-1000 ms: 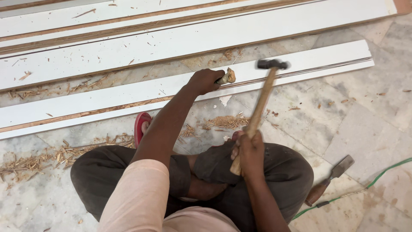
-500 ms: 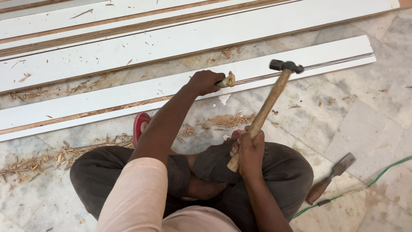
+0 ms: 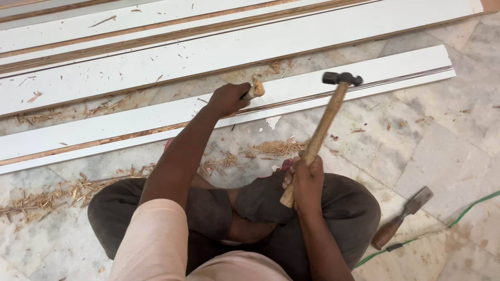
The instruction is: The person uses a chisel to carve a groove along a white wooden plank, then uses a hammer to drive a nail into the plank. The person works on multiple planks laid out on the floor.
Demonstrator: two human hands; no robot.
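On the floor, the left hand (image 3: 228,99) gripped a chisel (image 3: 254,90) against the white board (image 3: 333,86), the right hand's (image 3: 304,179) fingers clenched the raised hammer (image 3: 325,122); a skewed blow could hit knuckles.

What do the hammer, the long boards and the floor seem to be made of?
Hammer, held in the right hand: dark, probably metal head on a pale wooden handle with visible grain. White board under the left hand: likely plywood or similar, with a smooth white face and a brown layered edge. Floor: mottled grey slabs with joints, apparently polished stone or marble.
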